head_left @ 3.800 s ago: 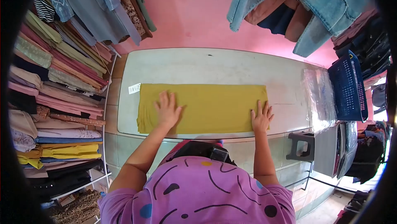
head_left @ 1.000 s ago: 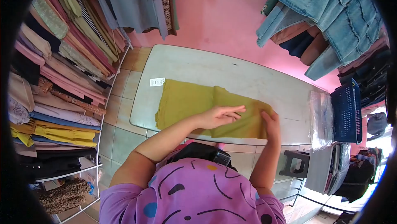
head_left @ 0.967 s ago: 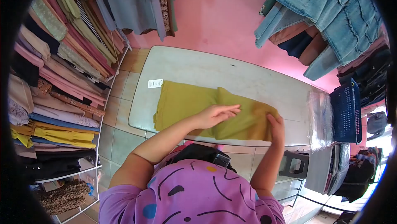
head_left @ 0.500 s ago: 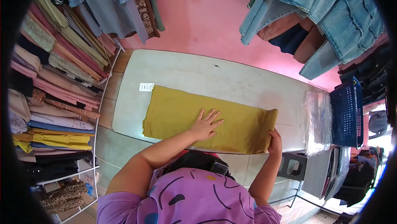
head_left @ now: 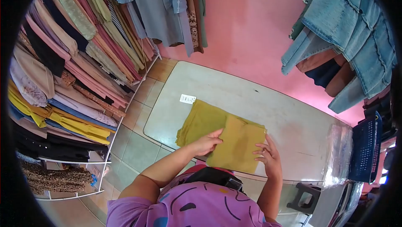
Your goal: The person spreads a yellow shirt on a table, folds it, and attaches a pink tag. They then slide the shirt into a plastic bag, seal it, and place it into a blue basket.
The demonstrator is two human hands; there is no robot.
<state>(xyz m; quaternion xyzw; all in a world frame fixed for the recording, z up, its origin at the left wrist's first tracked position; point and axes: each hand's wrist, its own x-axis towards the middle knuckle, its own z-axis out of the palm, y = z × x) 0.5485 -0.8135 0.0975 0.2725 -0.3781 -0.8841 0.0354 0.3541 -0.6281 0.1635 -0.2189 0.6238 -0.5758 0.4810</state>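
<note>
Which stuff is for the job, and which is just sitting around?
Part of the job:
mustard-yellow folded cloth
white tag at its corner
left hand and right hand, at the cloth
pale tabletop underneath

Seemingly just around:
blue plastic basket
clear plastic packaging
hanging denim garments

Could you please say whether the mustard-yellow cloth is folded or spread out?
Folded: on the mustard-yellow cloth, a doubled layer ends in an edge across the middle.
</note>
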